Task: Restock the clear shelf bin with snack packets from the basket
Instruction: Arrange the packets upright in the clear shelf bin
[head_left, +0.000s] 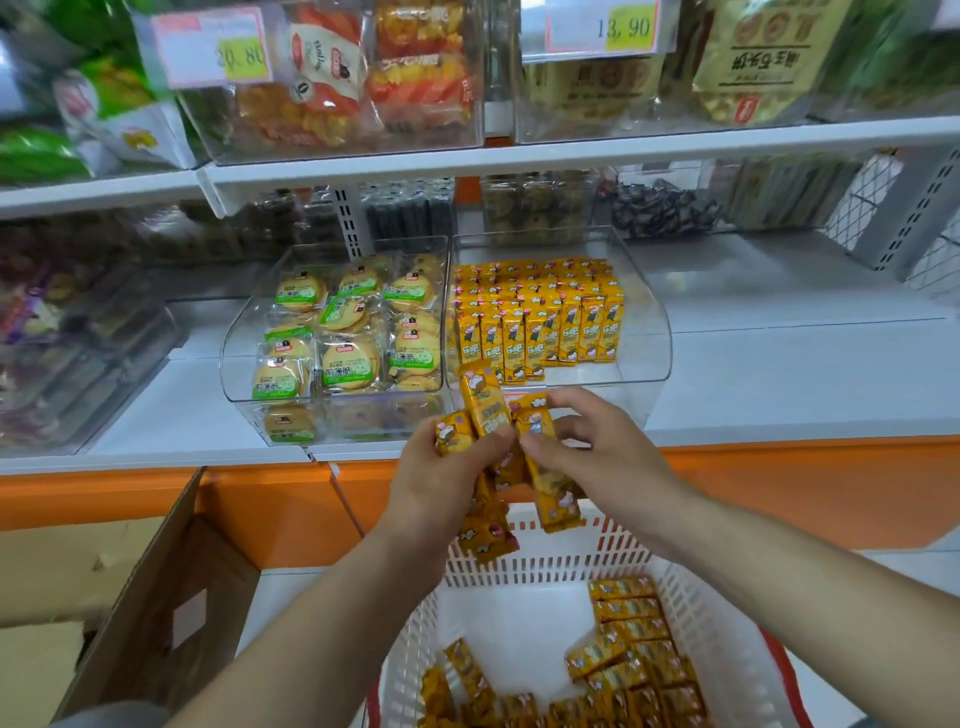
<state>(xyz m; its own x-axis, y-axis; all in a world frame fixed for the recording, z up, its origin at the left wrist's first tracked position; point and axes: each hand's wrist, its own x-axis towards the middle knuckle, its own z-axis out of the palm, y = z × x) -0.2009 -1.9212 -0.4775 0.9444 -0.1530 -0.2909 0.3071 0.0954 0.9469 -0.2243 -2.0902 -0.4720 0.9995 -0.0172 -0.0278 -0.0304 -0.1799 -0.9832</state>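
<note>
Basket: white lattice plastic, low in front of the shelf. Loose packets lie along its right side and near edge, and the middle of its floor is bare.
Shelf: white deck with an orange front edge; it carries the bins.
Cardboard box: open, just left of the basket.
Clear shelf bin: the right one of the pair, with a low front lip. Standing rows of yellow packets fill the back and middle. Some room shows along the front and by the right wall.
Neighbour bin: touches it on the left and holds wrapped round biscuits.
Left grip: clenched round a held bunch of yellow packets, just before the bin's lip and above the basket's far rim.
Right grip: thumb and fingers pinch one packet of that bunch; other packets hang below both hands.
Step in hand: probably squaring the bunch before it goes in.
Doing it well:
- Turn every packet the same way up, printed face forward like the front row.
- Secure the hanging packets first, since they look likely to slip back into the basket.
- Lift the bunch over the lip rather than pushing through it.
- Set the packets upright against the front row without knocking it over.
</note>
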